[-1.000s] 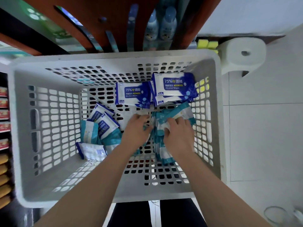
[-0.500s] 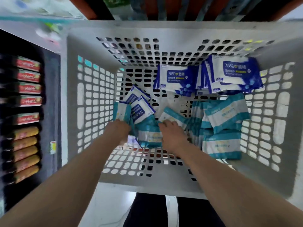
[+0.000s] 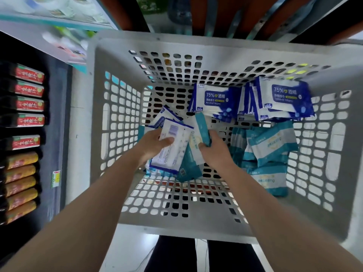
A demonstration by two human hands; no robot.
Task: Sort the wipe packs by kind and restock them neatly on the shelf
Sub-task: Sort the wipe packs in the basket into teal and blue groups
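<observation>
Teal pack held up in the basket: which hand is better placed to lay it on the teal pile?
Right, probably. The right hand grips the teal pack and is nearer the teal pile on the right side of the basket. The left hand is busy holding a blue-and-white pack.

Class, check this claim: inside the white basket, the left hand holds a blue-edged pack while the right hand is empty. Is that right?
Not quite. The head view shows the right hand gripping a teal pack, not empty. The left hand does hold a blue-edged pack inside the white basket.
</observation>
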